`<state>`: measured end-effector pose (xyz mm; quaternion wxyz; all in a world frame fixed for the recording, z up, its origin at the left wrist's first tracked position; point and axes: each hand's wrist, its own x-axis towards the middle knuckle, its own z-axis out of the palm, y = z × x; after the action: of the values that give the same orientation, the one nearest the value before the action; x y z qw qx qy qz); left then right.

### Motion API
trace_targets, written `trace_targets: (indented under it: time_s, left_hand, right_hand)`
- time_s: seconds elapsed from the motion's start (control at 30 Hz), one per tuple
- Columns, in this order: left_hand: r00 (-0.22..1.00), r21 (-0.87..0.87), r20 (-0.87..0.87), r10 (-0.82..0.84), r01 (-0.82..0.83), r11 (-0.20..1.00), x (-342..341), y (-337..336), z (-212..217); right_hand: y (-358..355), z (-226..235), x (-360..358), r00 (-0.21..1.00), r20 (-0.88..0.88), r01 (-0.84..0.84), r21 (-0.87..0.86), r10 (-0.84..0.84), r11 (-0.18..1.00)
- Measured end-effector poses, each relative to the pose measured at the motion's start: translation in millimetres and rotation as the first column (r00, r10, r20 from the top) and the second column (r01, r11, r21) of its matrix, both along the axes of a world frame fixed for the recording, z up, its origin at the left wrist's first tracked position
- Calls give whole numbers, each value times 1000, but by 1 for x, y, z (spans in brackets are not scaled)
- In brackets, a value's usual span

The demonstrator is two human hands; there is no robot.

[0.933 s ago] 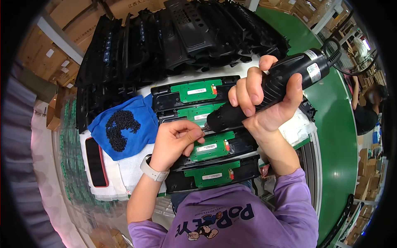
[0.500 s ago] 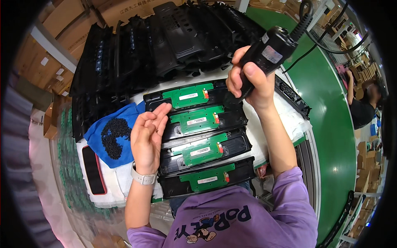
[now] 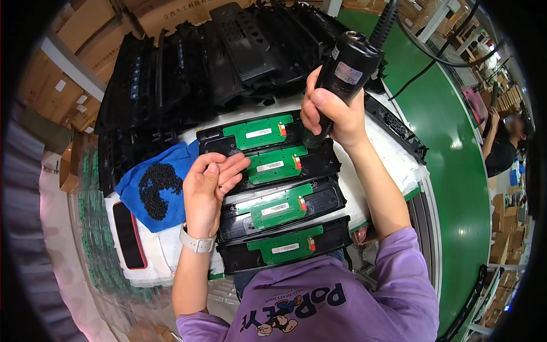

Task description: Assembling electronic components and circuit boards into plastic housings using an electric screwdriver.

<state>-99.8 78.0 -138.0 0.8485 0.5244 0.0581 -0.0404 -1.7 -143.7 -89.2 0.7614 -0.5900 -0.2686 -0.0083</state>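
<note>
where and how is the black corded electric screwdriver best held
Probably best to grasp the electric screwdriver mid-barrel, coming from the right as the right hand does: its body is round, its slant puts the nose low, and the cord leaves the upper end.

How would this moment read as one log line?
left hand: open, near green circuit board | right hand: gripping black power tool | blue cloth: bears small black pieces

Right hand grips black power tool — left hand near green boards.
</note>
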Motion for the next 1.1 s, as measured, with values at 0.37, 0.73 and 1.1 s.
trace_targets:
  time_s: [0.37,0.73,1.1]
  left_hand:
    - [996,-114,-31,-87,83,990,3,-3,-6]
    - [936,-344,71,-345,348,872,-5,-19,6]
    - [943,54,-18,-332,333,942,-10,-14,10]
  right_hand:
    - [8,4,-17,997,71,-25,-170,37,985]
    - [26,9,-48,894,232,-448,455,383,769]
    - [26,1,-40,953,151,-303,555,264,775]
